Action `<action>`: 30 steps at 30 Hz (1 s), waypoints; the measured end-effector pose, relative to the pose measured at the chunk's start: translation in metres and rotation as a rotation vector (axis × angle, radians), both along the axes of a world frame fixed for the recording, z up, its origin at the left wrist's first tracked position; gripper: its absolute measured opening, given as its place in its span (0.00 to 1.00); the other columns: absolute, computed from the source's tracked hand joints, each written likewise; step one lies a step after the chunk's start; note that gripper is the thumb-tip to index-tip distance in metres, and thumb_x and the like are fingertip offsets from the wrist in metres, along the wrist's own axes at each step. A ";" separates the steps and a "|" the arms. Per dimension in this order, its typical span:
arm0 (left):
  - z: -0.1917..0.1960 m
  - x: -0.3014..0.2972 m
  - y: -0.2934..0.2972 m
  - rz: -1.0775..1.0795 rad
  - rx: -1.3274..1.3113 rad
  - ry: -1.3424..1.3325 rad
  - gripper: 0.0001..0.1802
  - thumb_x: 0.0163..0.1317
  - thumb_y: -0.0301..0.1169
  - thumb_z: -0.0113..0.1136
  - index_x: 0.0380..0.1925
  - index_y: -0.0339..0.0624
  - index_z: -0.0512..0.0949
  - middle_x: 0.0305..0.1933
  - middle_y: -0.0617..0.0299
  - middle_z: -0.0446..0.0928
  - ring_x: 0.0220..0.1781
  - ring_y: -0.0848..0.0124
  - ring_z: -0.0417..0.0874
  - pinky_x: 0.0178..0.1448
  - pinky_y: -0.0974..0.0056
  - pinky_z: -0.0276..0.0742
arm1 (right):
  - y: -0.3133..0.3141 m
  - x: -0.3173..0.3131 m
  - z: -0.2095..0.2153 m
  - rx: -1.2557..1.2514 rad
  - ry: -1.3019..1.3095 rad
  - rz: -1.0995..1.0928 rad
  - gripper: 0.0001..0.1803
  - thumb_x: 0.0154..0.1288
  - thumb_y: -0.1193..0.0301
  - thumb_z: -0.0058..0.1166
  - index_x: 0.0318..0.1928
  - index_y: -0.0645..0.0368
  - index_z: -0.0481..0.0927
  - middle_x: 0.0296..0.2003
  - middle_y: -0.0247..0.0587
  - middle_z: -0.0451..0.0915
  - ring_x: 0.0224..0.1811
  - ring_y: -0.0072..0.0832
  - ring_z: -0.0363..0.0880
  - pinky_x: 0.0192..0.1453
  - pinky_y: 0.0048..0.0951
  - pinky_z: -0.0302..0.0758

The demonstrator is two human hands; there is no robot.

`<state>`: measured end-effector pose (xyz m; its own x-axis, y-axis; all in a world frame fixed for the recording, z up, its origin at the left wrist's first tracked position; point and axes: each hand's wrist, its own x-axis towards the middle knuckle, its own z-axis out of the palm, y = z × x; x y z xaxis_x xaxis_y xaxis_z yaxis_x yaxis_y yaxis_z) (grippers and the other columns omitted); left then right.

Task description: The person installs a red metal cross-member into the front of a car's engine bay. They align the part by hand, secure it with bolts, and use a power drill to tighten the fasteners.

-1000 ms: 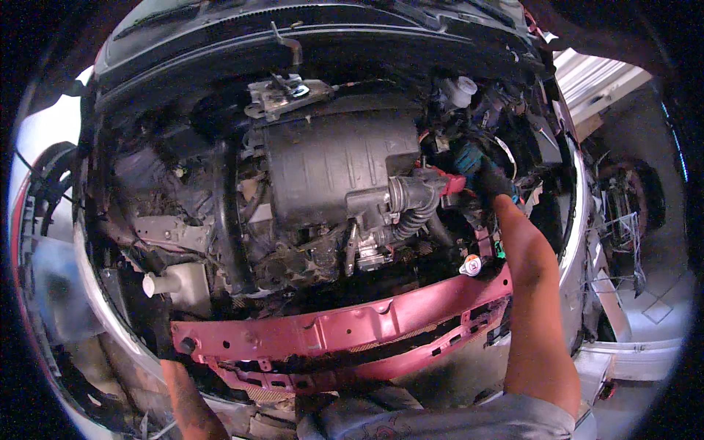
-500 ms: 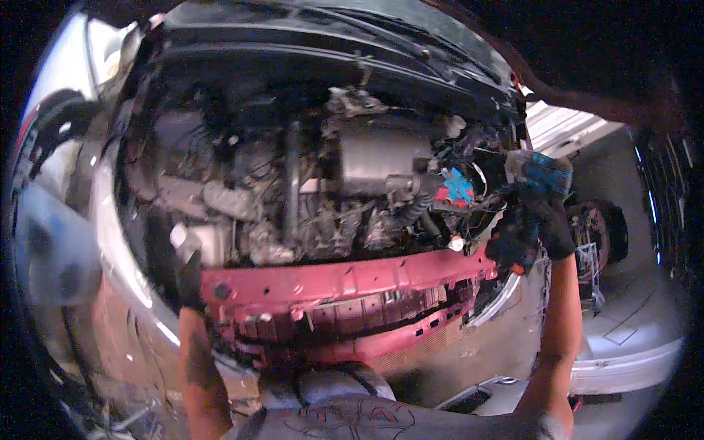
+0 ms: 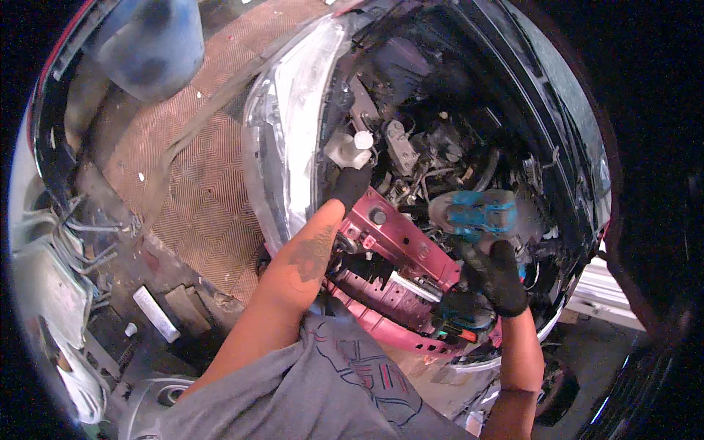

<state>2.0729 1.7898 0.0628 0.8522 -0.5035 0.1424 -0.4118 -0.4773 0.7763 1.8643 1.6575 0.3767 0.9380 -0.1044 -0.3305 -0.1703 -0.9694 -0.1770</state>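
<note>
My right hand, in a black glove, is wrapped round the handle of a cordless power driver. The driver has a teal and grey body, and its dark nose points left over the engine bay. Its bulky black battery end hangs above the pink-red front crossmember. My left hand, also in a black glove, is at a pale reservoir with a white cap, beside the left end of the crossmember. The left fingers are mostly hidden, so their grip is unclear.
Engine parts and hoses fill the bay behind the crossmember. A white fender edge runs along the left. Beyond it are a patterned brown floor mat, a blue drum and loose parts on the floor.
My view has swung left, bringing the floor mat and blue drum into fuller sight. The driver has moved inward over the bay with my right hand. The left hand stays by the reservoir.
</note>
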 end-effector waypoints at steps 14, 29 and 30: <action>-0.057 -0.002 -0.041 0.097 -0.372 0.338 0.13 0.67 0.38 0.49 0.43 0.48 0.80 0.40 0.46 0.82 0.39 0.47 0.84 0.41 0.46 0.79 | 0.020 0.076 -0.045 0.211 -0.209 0.127 0.17 0.67 0.64 0.60 0.47 0.65 0.78 0.32 0.41 0.79 0.28 0.28 0.77 0.31 0.31 0.72; -0.073 -0.006 -0.049 0.066 -0.413 0.131 0.08 0.61 0.31 0.52 0.34 0.45 0.80 0.30 0.46 0.82 0.31 0.48 0.84 0.32 0.47 0.78 | 0.012 0.093 -0.046 0.311 0.055 0.060 0.28 0.65 0.63 0.62 0.61 0.63 0.71 0.59 0.51 0.74 0.58 0.44 0.74 0.64 0.37 0.69; -0.075 -0.006 -0.048 0.074 -0.416 0.115 0.08 0.61 0.31 0.52 0.35 0.45 0.80 0.30 0.46 0.82 0.30 0.48 0.84 0.31 0.47 0.78 | 0.014 0.099 -0.040 0.250 0.087 0.126 0.29 0.64 0.64 0.62 0.62 0.63 0.69 0.60 0.50 0.74 0.60 0.43 0.73 0.66 0.37 0.67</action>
<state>2.0669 1.7415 -0.0123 0.9061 -0.3601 0.2219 -0.2874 -0.1393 0.9476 1.9635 1.6717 0.3368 0.9055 0.1057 -0.4109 -0.0763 -0.9121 -0.4029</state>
